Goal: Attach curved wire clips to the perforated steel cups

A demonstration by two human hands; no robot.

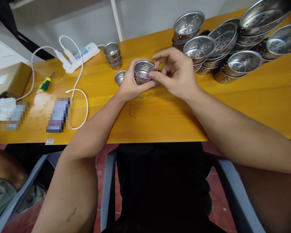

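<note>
My left hand [130, 82] is wrapped round a small perforated metal cup [143, 70], its open top facing up. My right hand [176, 71] is at the cup's right rim, thumb and fingers drawn together; what they pinch is too small to make out. Part of another metal piece shows behind the right fingers. A small metal cup [119, 77] sits on the table just left of my left hand. Below the hands, thin curved wires [131, 110] lie on the wood.
Several perforated metal cups [199, 48] stand stacked at the right, with a short stack [112, 53] at back left. A power strip [83, 56], white cable, screwdriver [45, 84], phone [59, 115] and cardboard box [12, 79] occupy the left. Another person's leg shows lower left.
</note>
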